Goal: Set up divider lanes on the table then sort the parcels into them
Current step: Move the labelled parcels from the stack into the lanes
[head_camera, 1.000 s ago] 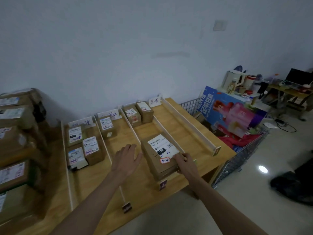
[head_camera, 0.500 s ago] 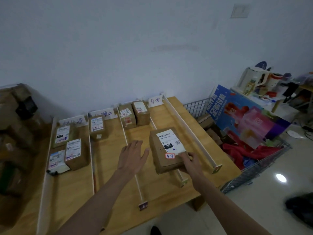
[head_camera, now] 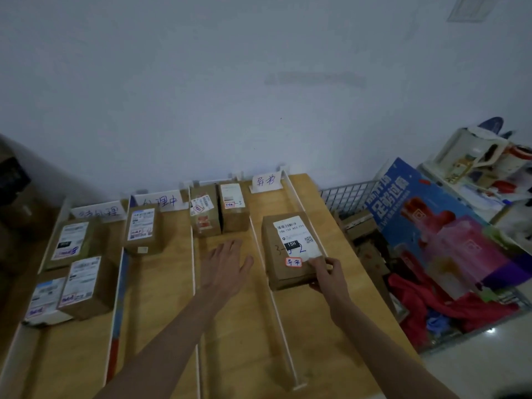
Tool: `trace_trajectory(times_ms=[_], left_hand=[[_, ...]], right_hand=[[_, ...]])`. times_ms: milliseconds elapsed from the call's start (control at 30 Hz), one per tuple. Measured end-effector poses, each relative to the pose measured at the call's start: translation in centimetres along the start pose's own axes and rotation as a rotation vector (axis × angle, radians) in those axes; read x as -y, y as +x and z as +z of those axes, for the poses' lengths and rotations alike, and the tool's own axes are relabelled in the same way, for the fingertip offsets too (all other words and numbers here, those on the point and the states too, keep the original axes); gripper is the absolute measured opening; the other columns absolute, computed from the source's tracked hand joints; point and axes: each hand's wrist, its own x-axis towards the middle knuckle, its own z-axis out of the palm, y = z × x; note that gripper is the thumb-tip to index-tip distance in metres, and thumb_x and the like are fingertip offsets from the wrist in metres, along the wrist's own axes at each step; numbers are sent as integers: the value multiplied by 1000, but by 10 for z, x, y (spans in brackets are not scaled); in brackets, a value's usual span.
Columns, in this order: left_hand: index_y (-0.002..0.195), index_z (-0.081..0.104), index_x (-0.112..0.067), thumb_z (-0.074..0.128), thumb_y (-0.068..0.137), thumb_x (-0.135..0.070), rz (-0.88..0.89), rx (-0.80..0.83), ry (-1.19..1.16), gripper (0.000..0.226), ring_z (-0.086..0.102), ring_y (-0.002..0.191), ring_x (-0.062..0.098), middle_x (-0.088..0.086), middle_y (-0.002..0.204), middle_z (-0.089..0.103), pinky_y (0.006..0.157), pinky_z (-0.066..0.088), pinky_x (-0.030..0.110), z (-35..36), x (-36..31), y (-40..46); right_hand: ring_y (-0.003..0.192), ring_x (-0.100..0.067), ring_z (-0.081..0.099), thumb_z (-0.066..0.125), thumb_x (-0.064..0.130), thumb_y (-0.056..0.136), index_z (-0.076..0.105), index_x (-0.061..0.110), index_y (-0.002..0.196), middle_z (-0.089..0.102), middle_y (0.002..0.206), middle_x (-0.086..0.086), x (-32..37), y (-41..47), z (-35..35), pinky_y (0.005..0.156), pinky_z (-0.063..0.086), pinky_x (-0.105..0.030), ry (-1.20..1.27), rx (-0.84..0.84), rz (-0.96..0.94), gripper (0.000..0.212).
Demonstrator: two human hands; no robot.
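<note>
Here, right hand [head_camera: 325, 276] gripping parcel [head_camera: 290, 254] near corner, left hand [head_camera: 227, 266] flat, fingers spread, far label cards blurry.

**Open lanes near, boxes crowding the far ends**

The wooden bench [head_camera: 331, 326] is split by thin white divider strips [head_camera: 272, 286] running from 6 toward 12 o'clock. The near halves of the middle lanes lie bare. At 12 o'clock two small brown cardboard boxes [head_camera: 218, 210] block the third lane's far end. A larger brown labelled box [head_camera: 288, 249] fills the rightmost lane's width. At 9 o'clock several labelled parcels [head_camera: 83, 286] crowd the left lane.
</note>
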Motion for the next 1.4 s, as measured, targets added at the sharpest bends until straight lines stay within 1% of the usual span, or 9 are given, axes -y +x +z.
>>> trace_trajectory(times_ms=[133, 433, 600, 867, 1000, 1100, 1167, 1300, 1400], left_hand=[[138, 49, -18, 34, 100, -49, -32, 11, 20, 51, 55, 121, 22, 2, 135, 56, 100, 42, 39, 10, -16, 35], [133, 52, -19, 31, 101, -49, -165, 42, -16, 48, 54, 117, 20, 0, 130, 56, 96, 43, 38, 41, -45, 113], [127, 53, -19, 31, 102, -49, -238, 64, -33, 45, 56, 115, 19, -1, 124, 58, 97, 41, 36, 60, -49, 154], [112, 55, -20, 37, 101, -45, -317, 23, -63, 33, 60, 103, 21, -1, 108, 59, 87, 47, 39, 79, -24, 204], [112, 56, -20, 39, 102, -42, -354, 15, -52, 30, 60, 103, 21, 0, 110, 60, 87, 46, 39, 82, -10, 216], [118, 56, -19, 40, 102, -39, -361, -7, -64, 30, 60, 107, 19, 0, 117, 60, 92, 46, 38, 84, -2, 216], [122, 56, -20, 42, 102, -38, -360, -31, -61, 30, 59, 109, 19, -1, 120, 60, 93, 44, 37, 84, 2, 214], [124, 54, -23, 42, 101, -40, -361, -26, -31, 30, 59, 110, 17, -4, 123, 60, 94, 43, 35, 87, 10, 208], [122, 55, -23, 41, 101, -43, -367, 0, 13, 33, 60, 108, 17, -5, 120, 60, 95, 44, 36, 91, 16, 203]], right_hand=[[100, -19, 63, 64, 40, 92, 44, 21, 127, 60, 116, -5, 12, 44, -3, 84, 57, -35, -25, 23, -7, 44], [103, -20, 60, 62, 39, 93, 44, 17, 128, 57, 121, -9, 30, 160, 3, 86, 57, -38, -114, 109, 46, 44], [102, -20, 60, 62, 37, 94, 43, 17, 126, 56, 117, -6, 28, 224, 21, 88, 56, -39, -131, 172, 104, 42], [91, -15, 61, 65, 33, 91, 46, 18, 116, 57, 103, 5, 13, 306, 63, 92, 55, -43, -120, 217, 171, 35], [104, -19, 62, 68, 47, 79, 52, 16, 120, 62, 116, -2, 5, 333, 85, 95, 54, -46, -149, 241, 166, 54], [107, -20, 60, 69, 43, 83, 49, 18, 118, 59, 118, -2, 0, 349, 100, 97, 53, -46, -164, 239, 170, 47], [109, -21, 59, 69, 48, 78, 50, 20, 118, 57, 123, -4, -2, 357, 110, 97, 52, -48, -181, 231, 170, 53], [114, -25, 55, 66, 44, 88, 47, 13, 130, 53, 130, -9, -3, 362, 121, 95, 51, -44, -248, 233, 162, 56], [115, -23, 50, 59, 38, 96, 40, 10, 140, 50, 137, -11, -2, 362, 123, 89, 42, -35, -312, 279, 148, 56]])
